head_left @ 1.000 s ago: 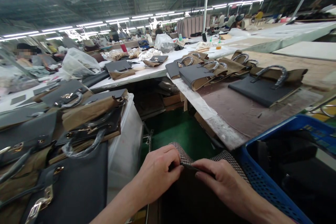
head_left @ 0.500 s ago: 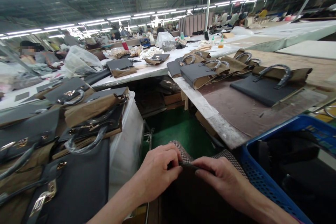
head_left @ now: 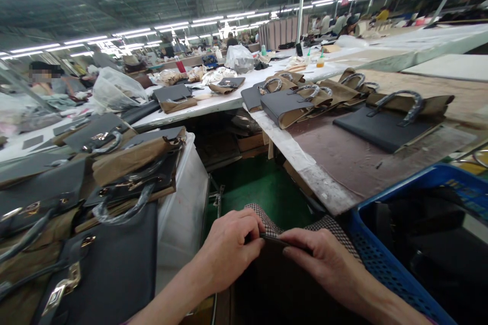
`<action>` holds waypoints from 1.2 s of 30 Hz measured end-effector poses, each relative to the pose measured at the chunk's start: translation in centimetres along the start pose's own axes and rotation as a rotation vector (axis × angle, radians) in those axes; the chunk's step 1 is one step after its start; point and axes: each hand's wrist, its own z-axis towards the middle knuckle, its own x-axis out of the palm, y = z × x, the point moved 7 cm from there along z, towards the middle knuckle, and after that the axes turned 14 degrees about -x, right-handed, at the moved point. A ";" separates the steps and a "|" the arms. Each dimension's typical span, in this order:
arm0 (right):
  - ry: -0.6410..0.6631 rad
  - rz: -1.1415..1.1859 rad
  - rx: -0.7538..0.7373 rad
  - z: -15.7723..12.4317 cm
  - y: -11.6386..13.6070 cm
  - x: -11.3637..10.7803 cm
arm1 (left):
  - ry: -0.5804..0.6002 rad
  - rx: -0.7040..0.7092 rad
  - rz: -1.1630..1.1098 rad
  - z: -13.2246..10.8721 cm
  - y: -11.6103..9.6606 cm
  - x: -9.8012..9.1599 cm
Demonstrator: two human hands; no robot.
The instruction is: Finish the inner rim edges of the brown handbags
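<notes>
My left hand point(head_left: 229, 251) and my right hand point(head_left: 324, 264) meet low in the middle of the view, both pinched on the top edge of a dark leather piece point(head_left: 282, 289) that lies on my lap. Checked trouser fabric point(head_left: 267, 223) shows just beyond the fingers. The fingers of both hands are curled and pressed onto the piece's edge.
Stacked black handbags with wrapped handles point(head_left: 114, 244) fill the table on my left. More bags point(head_left: 385, 122) lie on the worktable point(head_left: 316, 177) at right. A blue plastic crate point(head_left: 385, 269) stands by my right arm. Green floor point(head_left: 259, 188) lies between the tables. Other people work far behind.
</notes>
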 end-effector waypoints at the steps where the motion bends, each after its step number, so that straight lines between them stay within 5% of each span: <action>1: 0.001 0.000 -0.003 -0.1 0.0 0.0 | -0.003 -0.003 0.008 0.0 0.0 0.0; 6: 0.045 -0.067 -0.038 -0.2 0.3 0.0 | -0.010 -0.016 0.042 0.1 0.0 0.3; 13: 0.351 -0.214 -0.042 2.8 1.0 1.7 | 0.019 0.073 0.022 0.2 -0.7 0.6; 19: 0.372 -0.193 -0.127 5.3 0.9 2.1 | -0.140 -0.179 -0.089 -1.2 3.7 -2.3; 24: 0.408 -0.177 -0.156 6.2 1.1 2.4 | 0.002 -0.325 -0.186 -2.5 6.8 -2.6; 29: 0.438 -0.214 -0.173 7.7 0.6 2.6 | -0.006 -0.293 -0.159 -1.9 7.6 -3.3; 36: 0.435 -0.155 -0.144 8.3 1.2 0.9 | 0.179 -0.250 -0.146 0.2 7.5 -3.5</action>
